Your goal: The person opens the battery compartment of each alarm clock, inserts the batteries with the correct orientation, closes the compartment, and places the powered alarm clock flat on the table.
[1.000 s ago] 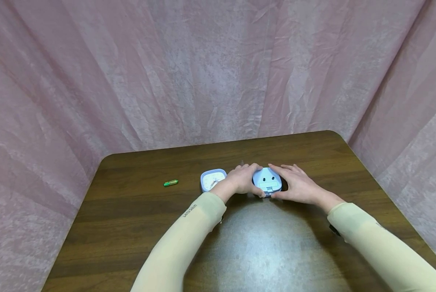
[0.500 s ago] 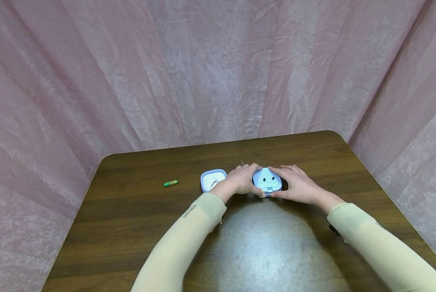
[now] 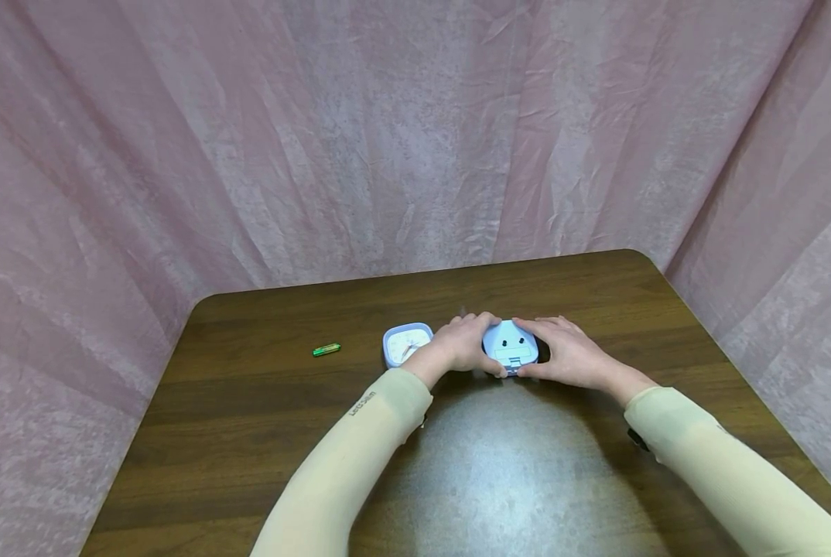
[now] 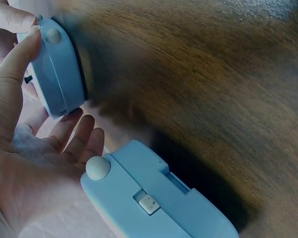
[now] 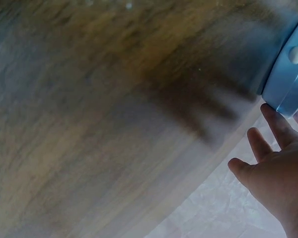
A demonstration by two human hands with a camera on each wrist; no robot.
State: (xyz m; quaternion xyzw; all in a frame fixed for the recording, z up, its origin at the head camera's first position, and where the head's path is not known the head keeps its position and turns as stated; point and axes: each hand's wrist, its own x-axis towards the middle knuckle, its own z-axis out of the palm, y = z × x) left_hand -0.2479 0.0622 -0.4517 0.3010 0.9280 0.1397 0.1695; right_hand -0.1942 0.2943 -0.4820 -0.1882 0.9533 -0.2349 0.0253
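Table (image 3: 269,418): in the last second, nothing on it has visibly moved. My judgement is that the work is in a steady hold, without new progress.
Left hand (image 3: 463,343): it grips the left side of the blue clock, thumb at the near edge and fingers toward the far edge. The spread is about the depth of the clock; in the left wrist view some fingers hang loose below it.
Right hand (image 3: 567,354): it grips the opposite side in a similar way, with the same spread. The thumb is just beside the left thumb.
Blue clock (image 3: 510,350): it is between the two hands, on the right part of the table, with its back up. Whether it fully rests on the wood, I cannot tell.
White-faced clock (image 3: 405,340): it lies just left of the left hand, face up, partly hidden by the wrist; no hand grips it.
Green battery (image 3: 326,350): if it is a battery, it lies farther left, untouched.
Black knobs (image 3: 504,343): two, on the clock's back, with no finger on them.
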